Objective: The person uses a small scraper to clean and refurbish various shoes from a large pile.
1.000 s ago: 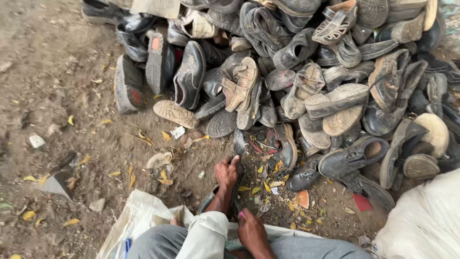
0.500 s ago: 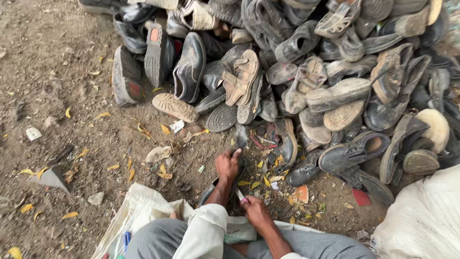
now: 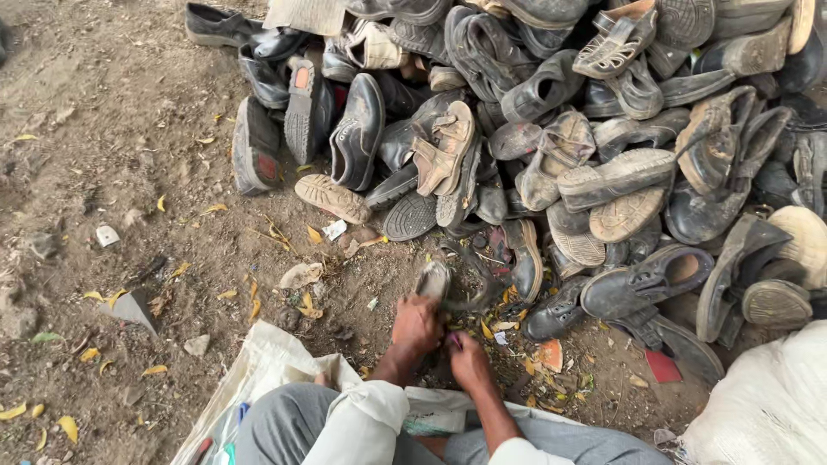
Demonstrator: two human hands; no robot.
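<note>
1. Head view, looking down: bare dirt ground (image 3: 129,129) is filling the left half of the scene, outdoors, with yellow fallen leaves (image 3: 306,301), small stones and scraps of litter lying scattered over it.
2. A large heap of worn shoes (image 3: 603,129) is covering the far and right parts of the ground; black leather shoes, tan sandals and upturned soles are lying piled on one another at all angles.
3. The left hand (image 3: 417,325) is closing around the near end of a worn grey shoe piece (image 3: 435,280), which is resting on the dirt at the near edge of the heap, near the centre of the scene; the fingers are curling over it in a firm grip.
4. The right hand (image 3: 469,360) is sitting just beside the left hand, to its right and nearer the person, fingers bunched and curled; a small pinkish bit is showing at the fingertips, but what it is cannot be told.
5. A white woven sack (image 3: 276,370) is lying spread on the ground under the person's grey-trousered knees (image 3: 284,422) at the near edge.
6. A second white sack (image 3: 767,405), filled and bulging, is standing at the near right corner, touching the heap.
</note>
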